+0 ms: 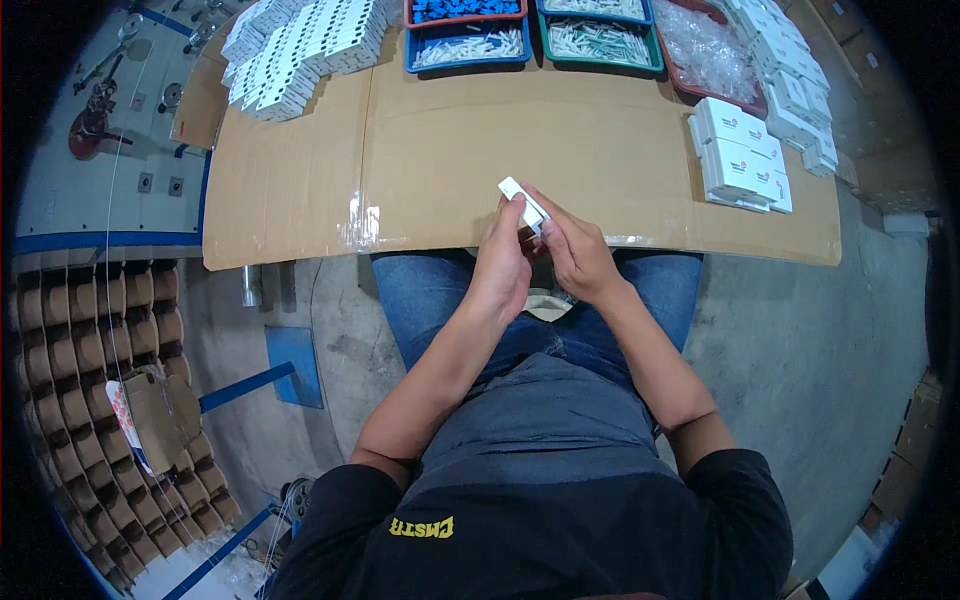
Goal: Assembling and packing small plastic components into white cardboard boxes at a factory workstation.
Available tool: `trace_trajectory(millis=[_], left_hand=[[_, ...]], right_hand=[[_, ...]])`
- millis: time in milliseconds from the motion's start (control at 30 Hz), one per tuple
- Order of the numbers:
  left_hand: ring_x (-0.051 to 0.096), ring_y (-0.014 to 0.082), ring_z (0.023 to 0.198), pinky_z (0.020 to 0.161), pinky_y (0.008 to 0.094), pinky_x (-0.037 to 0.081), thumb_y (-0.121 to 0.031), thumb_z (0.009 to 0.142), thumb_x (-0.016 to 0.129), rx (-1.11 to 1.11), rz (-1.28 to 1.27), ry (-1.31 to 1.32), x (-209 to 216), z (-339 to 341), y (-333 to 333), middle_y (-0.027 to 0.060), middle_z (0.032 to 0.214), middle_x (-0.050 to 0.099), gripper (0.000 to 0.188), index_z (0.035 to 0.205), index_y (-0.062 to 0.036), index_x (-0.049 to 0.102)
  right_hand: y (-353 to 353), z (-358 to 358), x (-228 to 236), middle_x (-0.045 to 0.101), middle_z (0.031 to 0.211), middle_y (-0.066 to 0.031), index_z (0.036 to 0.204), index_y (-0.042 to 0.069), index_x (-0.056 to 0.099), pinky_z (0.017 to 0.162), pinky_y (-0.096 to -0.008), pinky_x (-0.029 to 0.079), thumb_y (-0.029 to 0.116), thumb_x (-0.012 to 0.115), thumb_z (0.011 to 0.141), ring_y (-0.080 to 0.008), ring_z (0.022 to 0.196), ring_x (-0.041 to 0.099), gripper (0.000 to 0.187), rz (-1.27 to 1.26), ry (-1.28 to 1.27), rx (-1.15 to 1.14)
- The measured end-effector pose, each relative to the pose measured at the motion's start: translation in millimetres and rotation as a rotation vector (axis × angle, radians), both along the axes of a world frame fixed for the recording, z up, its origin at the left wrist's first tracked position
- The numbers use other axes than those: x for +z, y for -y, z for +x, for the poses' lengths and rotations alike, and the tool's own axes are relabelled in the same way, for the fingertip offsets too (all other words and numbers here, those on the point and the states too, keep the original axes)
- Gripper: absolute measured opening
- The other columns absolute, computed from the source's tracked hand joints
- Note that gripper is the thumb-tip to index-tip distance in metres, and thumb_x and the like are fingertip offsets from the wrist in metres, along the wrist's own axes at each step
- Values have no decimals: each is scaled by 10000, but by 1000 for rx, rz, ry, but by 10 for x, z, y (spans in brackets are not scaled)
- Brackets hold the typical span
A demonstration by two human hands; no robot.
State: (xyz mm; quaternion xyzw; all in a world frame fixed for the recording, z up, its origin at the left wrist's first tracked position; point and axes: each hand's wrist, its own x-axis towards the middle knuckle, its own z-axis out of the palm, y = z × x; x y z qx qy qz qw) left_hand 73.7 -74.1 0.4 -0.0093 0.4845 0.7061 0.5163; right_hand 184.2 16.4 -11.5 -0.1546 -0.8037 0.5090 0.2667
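Note:
At the table's near edge, above my lap, a small white box [513, 190] is held between both hands and slants upward to the left. My left hand [499, 262] is closed around its left side, with the thumb lying along it. My right hand [584, 258] grips the lower right end, thumb on top and fingers behind. The undersides of the fingers and the lower part of the box are hidden.
Brown cardboard covers the table [450, 150]. White boxes stand in stacks at the far left [310, 50] and right [740, 160]. Along the back sit a blue tray [468, 68] and a green tray [605, 68] of small white parts, plus a red tray [755, 105] of clear plastic pieces.

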Motion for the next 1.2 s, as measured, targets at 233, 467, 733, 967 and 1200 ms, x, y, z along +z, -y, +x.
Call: trace_trajectory(millis=[233,467,733,967,1200], left_hand=[[544,180,1001,905,359,442,-450,1049,592,13,12,24,7,-65,6,30,1144,594,413,1320,-139,570],[554,196,1212,1013,363,474,-274,1001,685,17,135,-122,17,-75,60,75,1284,584,560,1484,-103,460],[414,269,1479,1206,415,373,-34,872,774,-57,272,-585,41,-1,95,173,1610,365,1026,1678,-69,139],[532,224,1332,1109,402,444,-550,1078,484,-132,214,145,229,-62,118,108,1505,486,690,1590,-99,376],[597,227,1256,1073,442,492,-577,1104,417,-109,110,176,373,83,54,75,1350,610,604,1471,-105,503]], right_hand=[[-17,-54,-28,693,1297,-215,1599,57,433,820,-352,575,138,436,1119,-219,874,692,487,-185,-75,68],[-105,-44,-38,591,1484,-157,1594,41,444,1107,-352,463,199,443,1124,-239,1287,613,495,-458,-252,144],[-75,-91,141,521,1553,-157,1560,-6,463,1197,-405,385,206,651,1045,-275,1439,498,587,-469,-111,34],[-95,-59,135,586,1457,-167,1504,28,540,1131,-412,449,318,775,949,-292,1313,593,669,-108,-78,-44],[-51,-88,106,560,1466,-224,1496,-4,535,1114,-443,464,402,791,912,-387,1328,572,756,111,-117,-20]])
